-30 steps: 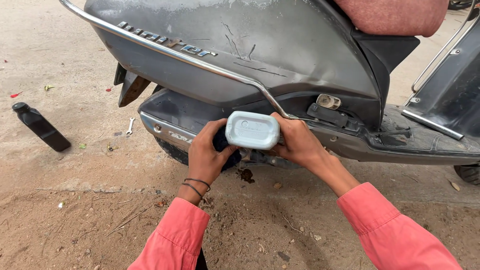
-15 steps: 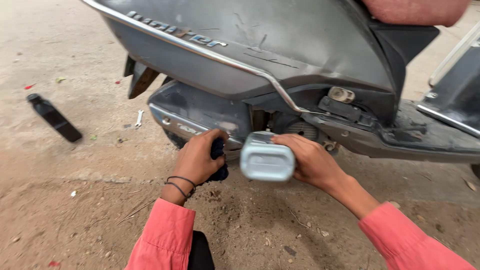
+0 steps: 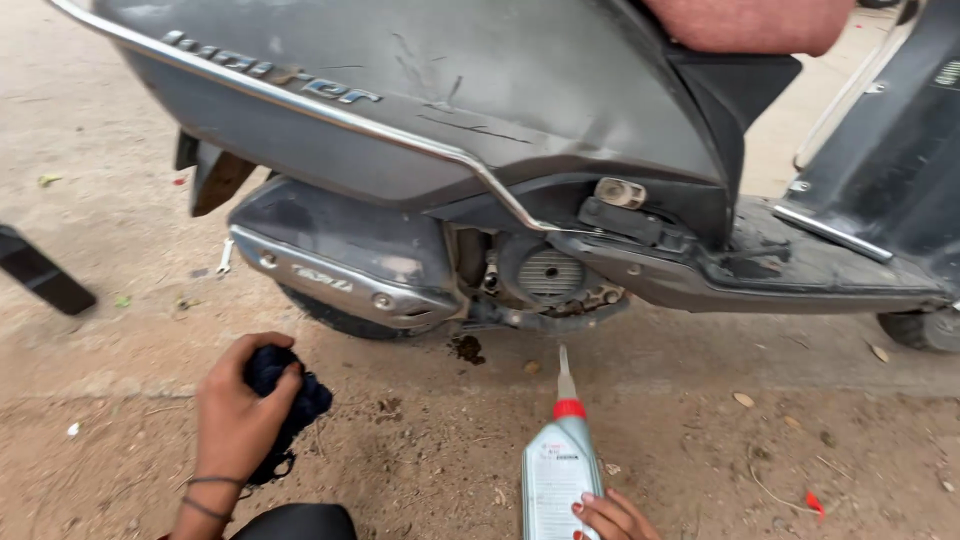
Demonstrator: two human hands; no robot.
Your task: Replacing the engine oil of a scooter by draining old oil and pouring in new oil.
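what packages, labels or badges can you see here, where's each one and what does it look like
Oil bottle: on the dirt below the scooter, right hand on its base; grey, slim, red collar, long thin nozzle, pale label.
Raised badge: along the grey side panel; chrome letters.
Small badge: on the silver engine cover; pale.
Black bottle: lying on the ground far left; cut off.
Left hand: grips a dark cloth.

Scooter across the back, engine low at centre. Bottle upright on ground in front, nozzle just below engine; right hand at its base. Left hand well left of bottle, around cloth. Second bottle lying far left.
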